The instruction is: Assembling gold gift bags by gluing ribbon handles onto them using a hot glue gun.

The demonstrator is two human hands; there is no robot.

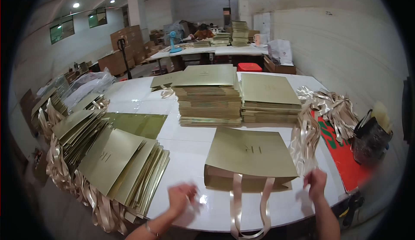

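Observation:
A gold paper bag point(249, 152) lies on the white tabletop point(184, 162) before me, its mouth slightly gaping towards me. Embossed lettering marks its face, and a satin ribbon handle point(237, 201) hangs from it to the table's near edge. Left of the bag, my left hand point(183, 196) hovers over the table, blurred, fingers loosely apart with nothing visible in them. My right hand point(315, 182) is by the bag's right corner, fingers bent, at the lower ends of a bundle of satin ribbons point(304, 139). Whether it pinches a ribbon is unclear.
Ribbon-handled bags point(110, 162) are piled along the left edge. Behind the bag stand a tall stack point(209, 100) and a lower stack point(270, 94) of flat bags. At right are a red sheet point(340, 165) and a black container point(371, 139). A person point(203, 32) sits at a farther table.

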